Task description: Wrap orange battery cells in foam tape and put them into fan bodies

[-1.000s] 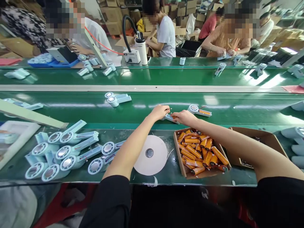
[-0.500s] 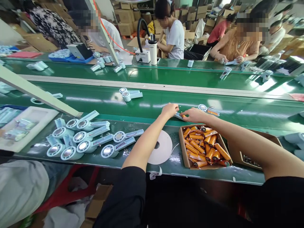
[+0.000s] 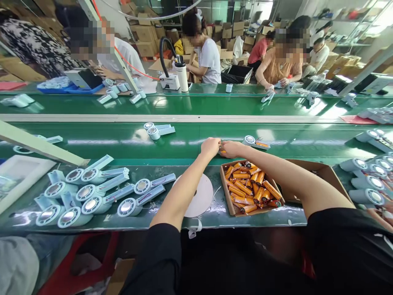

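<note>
My left hand [image 3: 211,148] is closed, its fingers bent in a pinch over the near edge of the green belt. What it holds is hidden. Right against it, my right hand [image 3: 231,149] has its fingers curled down over an orange battery [image 3: 222,151], of which only a sliver shows. Below my right forearm stands a cardboard box of orange batteries [image 3: 223,186]. A white roll of tape or labels [image 3: 204,194] lies partly under my left forearm. Beyond my right hand, a light-blue handheld fan [image 3: 249,140] rests on the belt with an orange battery in its opened handle.
Several light-blue fans [image 3: 92,203] lie on the bench at left, and more fans [image 3: 368,182] at right. A second cardboard box [image 3: 319,172] stands under my right arm. A slanted metal post [image 3: 46,143] crosses the left side. Co-workers sit across the belt [image 3: 123,137].
The view has turned to the right, so the bench things sit further left. My hands have come closer together, and the light-blue piece seen between them before is now covered.
</note>
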Available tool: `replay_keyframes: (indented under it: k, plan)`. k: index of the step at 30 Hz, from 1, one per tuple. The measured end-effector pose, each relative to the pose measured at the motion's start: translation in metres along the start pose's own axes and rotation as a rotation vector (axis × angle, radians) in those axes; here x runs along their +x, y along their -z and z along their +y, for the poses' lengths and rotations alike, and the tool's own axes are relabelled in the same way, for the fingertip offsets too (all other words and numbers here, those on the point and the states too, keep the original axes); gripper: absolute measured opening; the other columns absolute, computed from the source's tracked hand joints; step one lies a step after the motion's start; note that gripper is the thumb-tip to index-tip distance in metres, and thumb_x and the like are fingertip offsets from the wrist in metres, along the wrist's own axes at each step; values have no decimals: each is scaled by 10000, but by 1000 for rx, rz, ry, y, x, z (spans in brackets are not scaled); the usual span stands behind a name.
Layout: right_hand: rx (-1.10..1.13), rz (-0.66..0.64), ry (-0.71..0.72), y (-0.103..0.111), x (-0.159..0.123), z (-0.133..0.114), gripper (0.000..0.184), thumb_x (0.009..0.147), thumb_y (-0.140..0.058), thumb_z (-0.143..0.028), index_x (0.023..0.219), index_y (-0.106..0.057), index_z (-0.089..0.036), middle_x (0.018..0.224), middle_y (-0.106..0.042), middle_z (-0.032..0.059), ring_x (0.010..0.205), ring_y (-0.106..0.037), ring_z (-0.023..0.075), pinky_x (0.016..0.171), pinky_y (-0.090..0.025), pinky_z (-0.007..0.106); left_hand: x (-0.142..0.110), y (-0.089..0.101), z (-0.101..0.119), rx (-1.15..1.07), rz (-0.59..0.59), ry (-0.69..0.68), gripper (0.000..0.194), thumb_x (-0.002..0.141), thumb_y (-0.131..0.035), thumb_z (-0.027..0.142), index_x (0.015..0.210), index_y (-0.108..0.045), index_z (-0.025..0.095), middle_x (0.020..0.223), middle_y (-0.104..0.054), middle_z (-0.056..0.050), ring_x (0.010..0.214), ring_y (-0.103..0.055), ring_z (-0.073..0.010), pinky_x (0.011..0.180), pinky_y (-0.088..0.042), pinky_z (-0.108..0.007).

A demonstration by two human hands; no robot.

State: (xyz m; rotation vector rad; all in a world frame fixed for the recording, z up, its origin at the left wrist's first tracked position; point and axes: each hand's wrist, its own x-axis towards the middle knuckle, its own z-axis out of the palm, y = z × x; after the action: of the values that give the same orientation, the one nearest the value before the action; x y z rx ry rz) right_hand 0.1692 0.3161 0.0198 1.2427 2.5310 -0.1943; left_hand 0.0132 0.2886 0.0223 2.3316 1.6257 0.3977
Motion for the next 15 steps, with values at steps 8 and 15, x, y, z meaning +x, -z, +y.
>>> replay_keyframes:
  k: [8,15]
  plan:
    - [19,55,-33,-1,1,25,341,968,-644,-489,1156,-814,-261,1171,-784,144,1095,-729,332,895,-537,383,-219,24,-31,57,-150,-191,493,858,-805,424,1327,-706,311,1403,-701,-60,1375,-595,-285,1224,-421,-439]
    - [31,265,-193,8,-33,24,343,1008,-642,-411,1214,-751,-159,1160,-758,203,1064,-699,324,860,-501,372,-283,8,-67,142,-212,-101,791,734,-848,285,1474,-574,339,1499,-619,-88,1443,-503,-384,1167,-481,-550]
